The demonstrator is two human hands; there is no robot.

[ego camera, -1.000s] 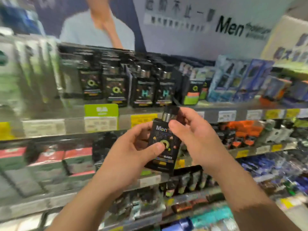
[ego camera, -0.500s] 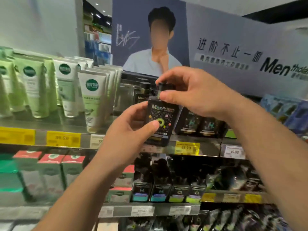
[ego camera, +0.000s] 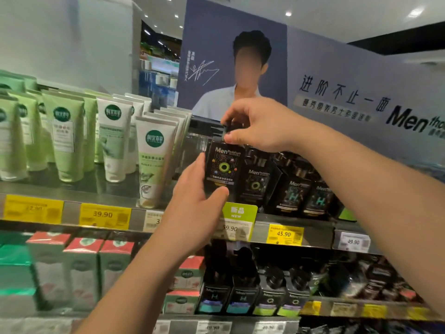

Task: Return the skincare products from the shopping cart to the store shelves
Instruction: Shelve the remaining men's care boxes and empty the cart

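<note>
Black bottle held at the upper shelf's front edge

The left hand (ego camera: pixel 195 201) grips the black bottle (ego camera: pixel 222 168) from below, the right hand (ego camera: pixel 255 125) pinches its cap; a gap separates the white tubes (ego camera: pixel 154 160) from the boxed bottles (ego camera: pixel 255 182) on the shelf (ego camera: pixel 72 189).

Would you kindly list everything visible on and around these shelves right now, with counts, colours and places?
Held bottle: one, black, at the top shelf's edge, left of matching bottles.
Shelved black bottles: several, top shelf, right.
Tubes: many, green and white, top shelf, left.
Boxes: several, red-topped, lower shelf, left.
Price tags: yellow, white and one green, along the shelf rails.
Poster: one, blue-grey, behind.
Left hand: holds the bottle's lower body.
Right hand: pinches its cap.
</note>
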